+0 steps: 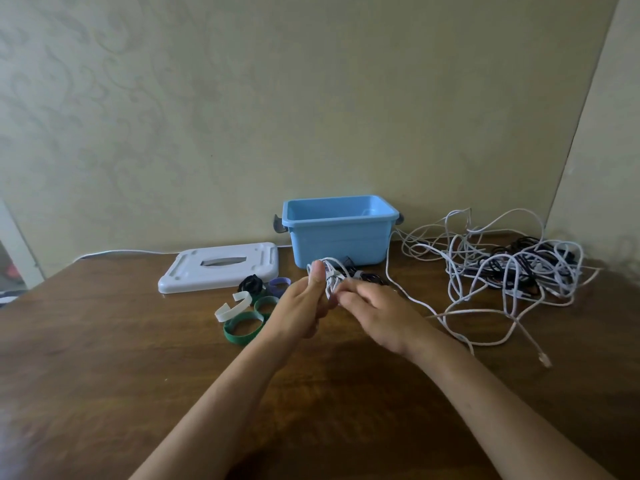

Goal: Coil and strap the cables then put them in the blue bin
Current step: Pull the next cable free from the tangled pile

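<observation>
At the frame's centre, the left hand [304, 306] grips a small coil of white cable [330, 277], thumb up against it. The right hand [377, 315] seems to pinch the coil's lower loops, though its fingertips are blurred. The blue bin [341, 233] stands open just behind, above the hands. Tangled cables [502, 268] sprawl right on the counter [104, 341]; straps [247, 311] lie left.

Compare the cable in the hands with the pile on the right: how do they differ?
The white cable is wound in tight loops, gripped by the left hand and right hand above the table; the cable pile lies loose and tangled on the table. The held one is white; the pile mixes white and black. Neither is strapped.
</observation>
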